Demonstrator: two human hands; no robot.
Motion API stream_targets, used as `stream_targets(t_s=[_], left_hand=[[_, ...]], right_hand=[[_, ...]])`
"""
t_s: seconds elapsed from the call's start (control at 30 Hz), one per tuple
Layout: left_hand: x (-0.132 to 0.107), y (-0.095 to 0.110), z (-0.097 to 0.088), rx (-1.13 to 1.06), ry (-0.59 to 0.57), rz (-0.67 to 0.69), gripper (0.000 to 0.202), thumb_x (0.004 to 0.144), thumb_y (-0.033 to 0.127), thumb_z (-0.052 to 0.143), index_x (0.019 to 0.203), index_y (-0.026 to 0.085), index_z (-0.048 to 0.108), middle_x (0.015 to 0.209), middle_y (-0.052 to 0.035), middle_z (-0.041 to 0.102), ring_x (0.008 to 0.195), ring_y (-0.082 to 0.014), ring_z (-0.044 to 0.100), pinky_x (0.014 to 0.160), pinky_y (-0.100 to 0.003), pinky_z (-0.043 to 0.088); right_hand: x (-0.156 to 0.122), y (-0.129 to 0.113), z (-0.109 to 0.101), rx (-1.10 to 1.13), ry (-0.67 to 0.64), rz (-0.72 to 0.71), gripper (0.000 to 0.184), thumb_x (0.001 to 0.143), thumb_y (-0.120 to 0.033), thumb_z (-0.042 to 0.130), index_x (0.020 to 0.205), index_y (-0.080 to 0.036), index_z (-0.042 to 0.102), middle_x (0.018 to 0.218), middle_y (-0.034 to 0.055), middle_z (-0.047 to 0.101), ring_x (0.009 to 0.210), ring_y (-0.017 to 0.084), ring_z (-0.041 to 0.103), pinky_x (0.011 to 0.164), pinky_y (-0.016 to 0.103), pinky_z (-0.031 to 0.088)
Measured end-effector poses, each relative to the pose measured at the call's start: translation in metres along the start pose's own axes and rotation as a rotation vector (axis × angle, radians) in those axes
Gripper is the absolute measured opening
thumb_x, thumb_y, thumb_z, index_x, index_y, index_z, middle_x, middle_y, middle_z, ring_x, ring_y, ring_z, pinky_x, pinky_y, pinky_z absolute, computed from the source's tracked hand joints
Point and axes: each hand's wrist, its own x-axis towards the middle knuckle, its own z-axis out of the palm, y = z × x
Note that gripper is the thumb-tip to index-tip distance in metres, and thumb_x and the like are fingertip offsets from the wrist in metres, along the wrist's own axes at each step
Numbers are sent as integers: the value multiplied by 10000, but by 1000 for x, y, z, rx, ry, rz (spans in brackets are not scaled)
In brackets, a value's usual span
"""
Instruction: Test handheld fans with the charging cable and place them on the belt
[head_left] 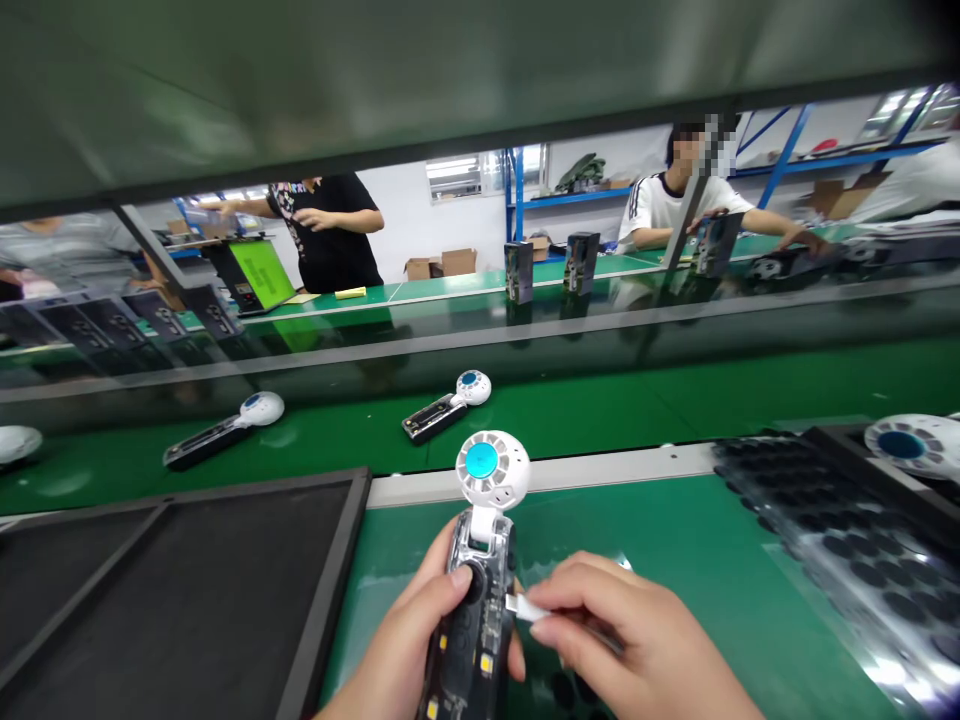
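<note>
My left hand (409, 635) is wrapped around the dark see-through handle of a handheld fan (487, 620), thumb on its round button. The fan stands head up; its white round head (493, 470) has a blue centre, and circuit parts and small yellow squares show in the handle. Between thumb and fingers, my right hand (626, 630) pinches a white cable plug (531, 608). The metal tip of the plug is at the right side of the handle; whether it is inserted, I cannot tell.
Similar fans (446, 408) lie on the green belt (600, 405) beyond. A dark tray (330, 570) stands left; a clear sheet of black discs (862, 560) and another fan (911, 445) lie right. Overhead hangs a wide panel (450, 80). Co-workers and boxes (517, 272) are across the line.
</note>
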Motion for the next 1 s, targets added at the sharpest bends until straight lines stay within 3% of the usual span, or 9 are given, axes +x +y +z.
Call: stream_targets(t_s=[0.17, 0.27, 0.47, 0.57, 0.63, 0.77, 0.83, 0.9, 1.0], left_hand=[[0, 3, 0, 15, 14, -54, 500, 817, 282, 395, 1261, 167, 196, 823, -79, 610, 562, -174, 599, 540, -236, 394], [1, 4, -1, 58, 35, -82, 538, 824, 282, 417, 1282, 182, 153, 794, -70, 622, 583, -184, 618, 543, -241, 401], [4, -3, -1, 68, 46, -59, 701, 763, 357, 531, 1301, 226, 101, 807, -59, 629, 608, -227, 637, 540, -278, 418], [4, -6, 1, 89, 107, -64, 612, 801, 347, 473, 1297, 224, 134, 735, -57, 641, 574, -198, 631, 501, -247, 409], [6, -2, -1, 110, 199, -48, 478, 822, 347, 430, 1246, 211, 257, 733, -62, 638, 534, -159, 612, 462, -214, 396], [25, 27, -29, 374, 471, 159, 299, 825, 361, 390, 1088, 218, 405, 787, -34, 591, 571, -143, 601, 454, -230, 441], [48, 46, -52, 510, 526, 228, 330, 821, 339, 401, 1135, 244, 364, 762, -8, 561, 597, -161, 609, 462, -259, 464], [78, 61, -78, 618, 562, 254, 402, 805, 319, 456, 1176, 233, 326, 800, -7, 557, 632, -163, 612, 513, -286, 486], [127, 75, -112, 830, 614, 312, 357, 821, 317, 465, 1141, 168, 412, 951, -52, 565, 771, -162, 585, 667, -343, 490]], right_hand=[[0, 7, 1, -125, 65, -244, 169, 788, -88, 502, 817, -211, 614, 734, 1, 598, 668, 112, 572, 604, 169, 438], [-2, 13, 2, -178, 76, -302, 175, 796, -77, 491, 853, -195, 607, 740, 5, 584, 662, 100, 565, 600, 155, 435], [-5, 19, 10, -211, 90, -270, 171, 804, -92, 470, 819, -197, 604, 727, 2, 578, 664, 106, 562, 600, 167, 435], [-1, 17, 9, -195, 77, -194, 162, 793, -103, 464, 803, -209, 586, 729, -7, 572, 661, 111, 560, 593, 176, 428], [3, 16, 4, -212, 106, -120, 151, 804, -146, 438, 842, -221, 563, 730, -12, 546, 632, 119, 546, 569, 197, 421], [11, 20, -17, -391, 133, 100, 111, 827, -232, 407, 878, -226, 506, 760, -13, 525, 617, 131, 502, 558, 219, 391], [13, 25, -26, -482, 31, 170, 49, 763, -207, 499, 716, -218, 509, 682, -26, 532, 589, 137, 496, 522, 221, 355], [13, 31, -31, -549, -85, 189, 127, 640, -141, 593, 573, -202, 505, 615, -31, 542, 557, 148, 515, 485, 228, 311], [9, 39, -33, -650, -206, 209, 196, 519, -38, 611, 626, -202, 596, 753, 12, 617, 641, 203, 589, 508, 240, 337]])
